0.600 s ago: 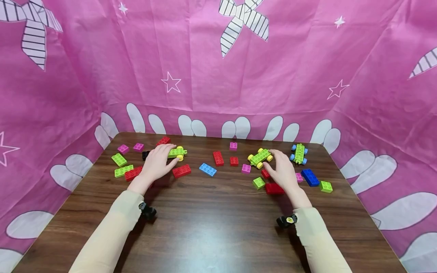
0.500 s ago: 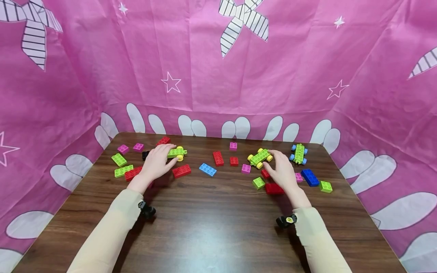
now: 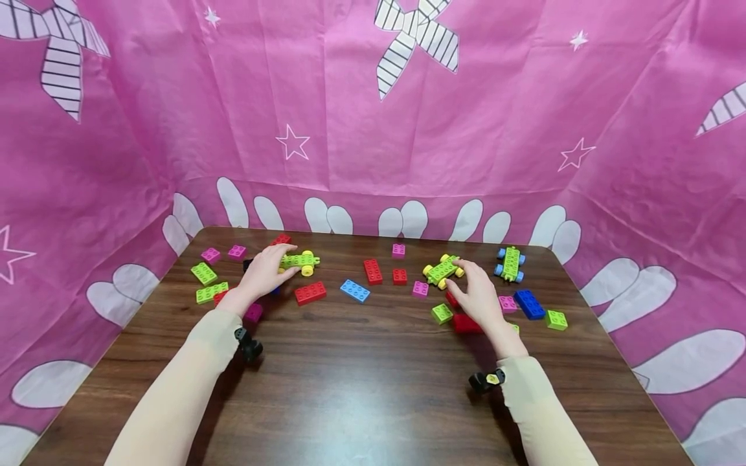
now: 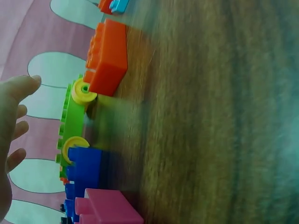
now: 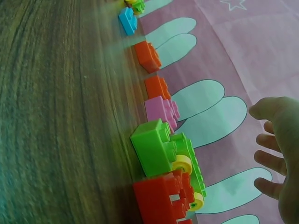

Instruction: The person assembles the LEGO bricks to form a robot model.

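Observation:
My left hand (image 3: 265,272) hovers with loosely spread fingers above a lime-green toy car base (image 3: 302,260) with yellow wheels, covering part of it. In the left wrist view the fingers (image 4: 16,128) hang apart from the car base (image 4: 73,114), over blue bricks (image 4: 86,168) and a pink brick (image 4: 112,207). My right hand (image 3: 480,298) is likewise relaxed and holds nothing, beside a second lime car base (image 3: 444,269) with yellow wheels. Below it lie red bricks (image 3: 468,323). The right wrist view shows that hand (image 5: 280,149) raised clear of a green brick (image 5: 154,147).
Several building bricks are scattered along the far part of the brown wooden table (image 3: 350,388). Among them are a light blue brick (image 3: 355,290), a red brick (image 3: 311,293) and a dark blue brick (image 3: 529,303). A blue-wheeled car base (image 3: 510,264) stands at right. Pink cloth (image 3: 373,149) surrounds the table.
My left hand has shifted slightly left, uncovering more of its car base, a magenta brick and some blue. My right hand has drawn a little left and nearer. The bricks have not moved.

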A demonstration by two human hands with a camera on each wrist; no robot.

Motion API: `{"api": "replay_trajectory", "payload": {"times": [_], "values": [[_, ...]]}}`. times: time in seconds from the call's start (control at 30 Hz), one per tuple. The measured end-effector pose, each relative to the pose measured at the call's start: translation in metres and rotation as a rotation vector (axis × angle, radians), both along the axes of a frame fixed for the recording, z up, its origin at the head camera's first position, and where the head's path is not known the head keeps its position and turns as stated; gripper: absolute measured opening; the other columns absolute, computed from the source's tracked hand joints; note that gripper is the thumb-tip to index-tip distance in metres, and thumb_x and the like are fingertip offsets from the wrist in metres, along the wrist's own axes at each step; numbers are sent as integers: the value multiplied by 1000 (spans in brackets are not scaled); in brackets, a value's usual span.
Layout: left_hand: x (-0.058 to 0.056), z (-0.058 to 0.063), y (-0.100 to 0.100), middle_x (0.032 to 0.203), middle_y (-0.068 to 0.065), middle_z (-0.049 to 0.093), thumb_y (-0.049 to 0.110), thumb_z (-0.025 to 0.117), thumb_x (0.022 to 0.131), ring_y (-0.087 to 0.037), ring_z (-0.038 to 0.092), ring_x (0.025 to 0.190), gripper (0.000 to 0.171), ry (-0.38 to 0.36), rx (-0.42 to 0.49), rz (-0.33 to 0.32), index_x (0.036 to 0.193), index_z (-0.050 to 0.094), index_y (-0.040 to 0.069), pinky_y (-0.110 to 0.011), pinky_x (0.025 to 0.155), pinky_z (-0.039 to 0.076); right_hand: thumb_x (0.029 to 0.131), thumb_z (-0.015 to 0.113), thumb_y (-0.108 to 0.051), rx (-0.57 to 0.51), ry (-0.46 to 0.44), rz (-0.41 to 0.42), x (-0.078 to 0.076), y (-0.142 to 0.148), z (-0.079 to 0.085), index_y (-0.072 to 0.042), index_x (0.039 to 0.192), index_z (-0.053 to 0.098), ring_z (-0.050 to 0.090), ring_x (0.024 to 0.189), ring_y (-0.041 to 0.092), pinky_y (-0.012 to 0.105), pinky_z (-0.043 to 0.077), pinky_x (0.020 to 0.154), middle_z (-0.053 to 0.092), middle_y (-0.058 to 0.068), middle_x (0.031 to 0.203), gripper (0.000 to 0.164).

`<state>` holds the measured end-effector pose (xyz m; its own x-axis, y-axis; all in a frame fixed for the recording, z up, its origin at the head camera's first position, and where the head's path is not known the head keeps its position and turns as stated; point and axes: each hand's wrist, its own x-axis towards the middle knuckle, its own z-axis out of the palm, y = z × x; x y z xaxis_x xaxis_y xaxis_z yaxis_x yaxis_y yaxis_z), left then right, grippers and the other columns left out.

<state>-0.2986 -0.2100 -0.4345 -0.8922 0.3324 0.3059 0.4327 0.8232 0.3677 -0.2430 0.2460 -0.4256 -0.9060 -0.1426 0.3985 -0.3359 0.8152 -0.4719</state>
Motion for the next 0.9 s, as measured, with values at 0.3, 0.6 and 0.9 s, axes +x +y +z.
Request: {"api": "replay_trajectory", "payload": {"times": [0.3, 0.6, 0.9], "values": [[-18, -3, -6, 138, -22, 51, 22, 69, 88, -40, 42, 129, 58, -117, 21, -8, 137, 48, -1, -55, 107, 34, 89, 68, -16, -22, 12, 16, -1, -4, -7, 3, 127, 54, 50, 119, 41, 57, 39, 100, 57, 24, 126, 45], [-30, -8, -7, 137, -22, 51, 21, 69, 88, -40, 43, 128, 56, -195, 18, 1, 136, 49, 0, -54, 106, 35, 89, 68, -18, -59, 4, 42, 3, -9, -8, 3, 127, 55, 52, 118, 39, 56, 40, 100, 58, 23, 125, 45], [-35, -10, -5, 137, -23, 51, 23, 67, 90, -38, 44, 129, 54, -248, -37, -2, 136, 50, -1, -53, 108, 35, 89, 68, -18, -49, -7, 65, 3, -14, -11, 3, 127, 54, 50, 121, 39, 56, 38, 102, 57, 23, 126, 46]]}}
